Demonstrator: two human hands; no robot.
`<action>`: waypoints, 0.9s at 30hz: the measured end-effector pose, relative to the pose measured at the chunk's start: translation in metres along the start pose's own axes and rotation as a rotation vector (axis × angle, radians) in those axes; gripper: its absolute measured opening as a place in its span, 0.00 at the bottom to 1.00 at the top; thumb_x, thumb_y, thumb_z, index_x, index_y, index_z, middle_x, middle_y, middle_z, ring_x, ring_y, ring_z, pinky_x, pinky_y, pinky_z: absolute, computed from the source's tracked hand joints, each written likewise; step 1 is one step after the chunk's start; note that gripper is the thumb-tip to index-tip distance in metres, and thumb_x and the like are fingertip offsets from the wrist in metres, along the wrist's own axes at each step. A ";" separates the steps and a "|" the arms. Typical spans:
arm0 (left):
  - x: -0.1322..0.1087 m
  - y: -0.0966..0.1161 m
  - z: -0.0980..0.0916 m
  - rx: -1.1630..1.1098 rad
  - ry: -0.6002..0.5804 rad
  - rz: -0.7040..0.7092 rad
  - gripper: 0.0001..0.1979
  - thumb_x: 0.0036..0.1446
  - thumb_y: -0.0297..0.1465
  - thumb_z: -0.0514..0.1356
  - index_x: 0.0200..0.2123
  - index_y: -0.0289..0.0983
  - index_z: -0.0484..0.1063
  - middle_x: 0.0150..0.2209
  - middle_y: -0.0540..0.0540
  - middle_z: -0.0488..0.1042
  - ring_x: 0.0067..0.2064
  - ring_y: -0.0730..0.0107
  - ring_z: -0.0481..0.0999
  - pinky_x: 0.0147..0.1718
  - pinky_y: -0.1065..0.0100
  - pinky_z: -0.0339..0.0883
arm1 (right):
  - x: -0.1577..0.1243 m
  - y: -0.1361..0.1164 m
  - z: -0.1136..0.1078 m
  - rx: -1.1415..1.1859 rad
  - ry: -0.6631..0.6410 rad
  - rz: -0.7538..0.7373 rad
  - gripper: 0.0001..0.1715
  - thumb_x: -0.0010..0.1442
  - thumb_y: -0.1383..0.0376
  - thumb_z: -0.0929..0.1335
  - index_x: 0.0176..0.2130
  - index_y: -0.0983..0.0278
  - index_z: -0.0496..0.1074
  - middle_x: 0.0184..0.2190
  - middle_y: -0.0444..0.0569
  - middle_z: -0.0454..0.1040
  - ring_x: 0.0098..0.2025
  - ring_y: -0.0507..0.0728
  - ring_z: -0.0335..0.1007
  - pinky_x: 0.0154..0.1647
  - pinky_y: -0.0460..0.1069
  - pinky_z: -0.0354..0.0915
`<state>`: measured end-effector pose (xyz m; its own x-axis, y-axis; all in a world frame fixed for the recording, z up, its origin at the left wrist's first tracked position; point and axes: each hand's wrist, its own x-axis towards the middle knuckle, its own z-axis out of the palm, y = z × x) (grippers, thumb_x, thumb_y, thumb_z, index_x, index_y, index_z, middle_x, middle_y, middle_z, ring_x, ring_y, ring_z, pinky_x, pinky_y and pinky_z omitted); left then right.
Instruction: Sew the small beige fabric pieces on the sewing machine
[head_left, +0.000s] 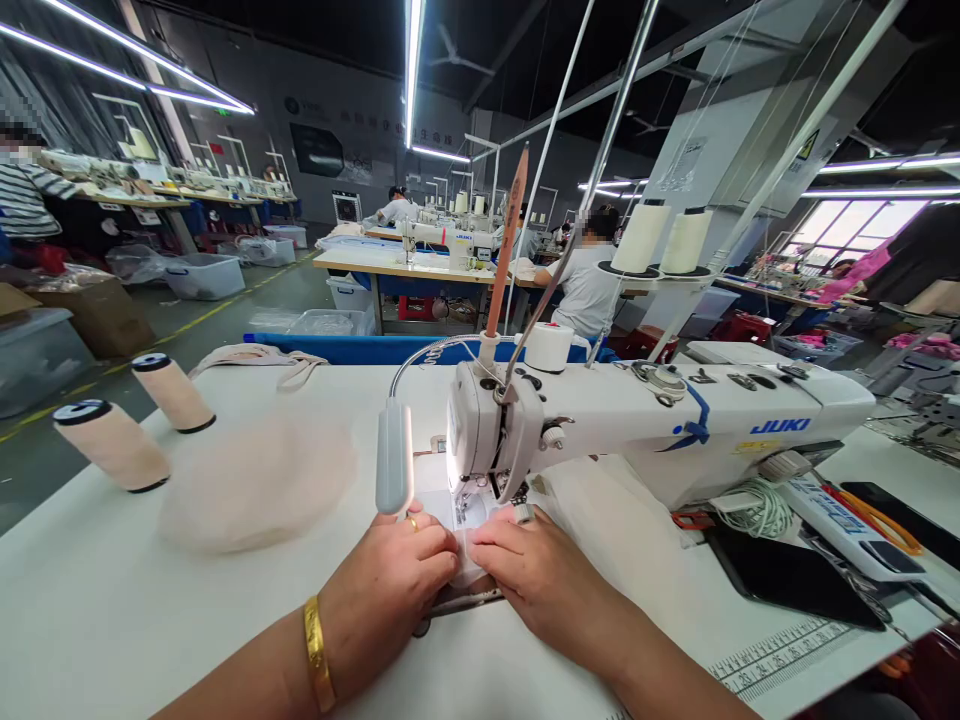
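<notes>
A: Head view. Where are your hands?
B: Your left hand (401, 570), a gold bracelet (318, 655) at its wrist, and your right hand (532, 575) sit close together, just in front of the needle area of the sewing machine (592, 420).
A: Your grip?
B: Fingers of each hand bunched at the pale cloth (466, 574). Pinching or only pressing: cannot tell; glare washes out the fingertips.
A: Cloth position?
B: Between your fingertips, near the lamp (395, 465).
A: Surroundings?
B: On your left, a sheer heap (255, 490) beside two thread cones (112, 447) on the table (225, 630). On your right, a dark tablet-like slab (791, 570) near coiled cord (757, 508). A pencil (509, 240) stands tip up on the machine head.
</notes>
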<state>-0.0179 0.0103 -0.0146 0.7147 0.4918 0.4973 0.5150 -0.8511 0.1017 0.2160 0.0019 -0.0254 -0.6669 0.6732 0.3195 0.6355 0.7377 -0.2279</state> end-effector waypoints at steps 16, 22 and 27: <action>-0.003 -0.003 0.001 -0.032 0.000 0.027 0.14 0.59 0.14 0.51 0.31 0.39 0.66 0.34 0.54 0.81 0.30 0.69 0.76 0.52 0.56 0.60 | 0.001 -0.005 -0.001 0.011 0.000 -0.004 0.15 0.63 0.80 0.63 0.38 0.62 0.71 0.38 0.47 0.79 0.41 0.58 0.68 0.41 0.52 0.59; 0.001 -0.009 0.000 -0.037 -0.006 0.012 0.16 0.65 0.15 0.49 0.31 0.38 0.68 0.34 0.52 0.82 0.32 0.69 0.78 0.49 0.56 0.64 | 0.004 -0.003 0.001 -0.011 0.040 -0.003 0.14 0.63 0.79 0.62 0.37 0.61 0.69 0.35 0.46 0.77 0.38 0.58 0.66 0.39 0.52 0.57; 0.002 -0.015 0.002 -0.036 0.030 0.017 0.17 0.65 0.15 0.49 0.34 0.38 0.72 0.35 0.51 0.83 0.33 0.67 0.80 0.49 0.55 0.67 | 0.005 0.000 0.005 0.008 0.063 0.018 0.15 0.67 0.78 0.60 0.36 0.61 0.68 0.34 0.46 0.76 0.38 0.58 0.67 0.41 0.52 0.58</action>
<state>-0.0229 0.0247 -0.0167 0.7083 0.4717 0.5252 0.4849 -0.8658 0.1237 0.2105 0.0054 -0.0282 -0.6296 0.6817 0.3728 0.6438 0.7263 -0.2409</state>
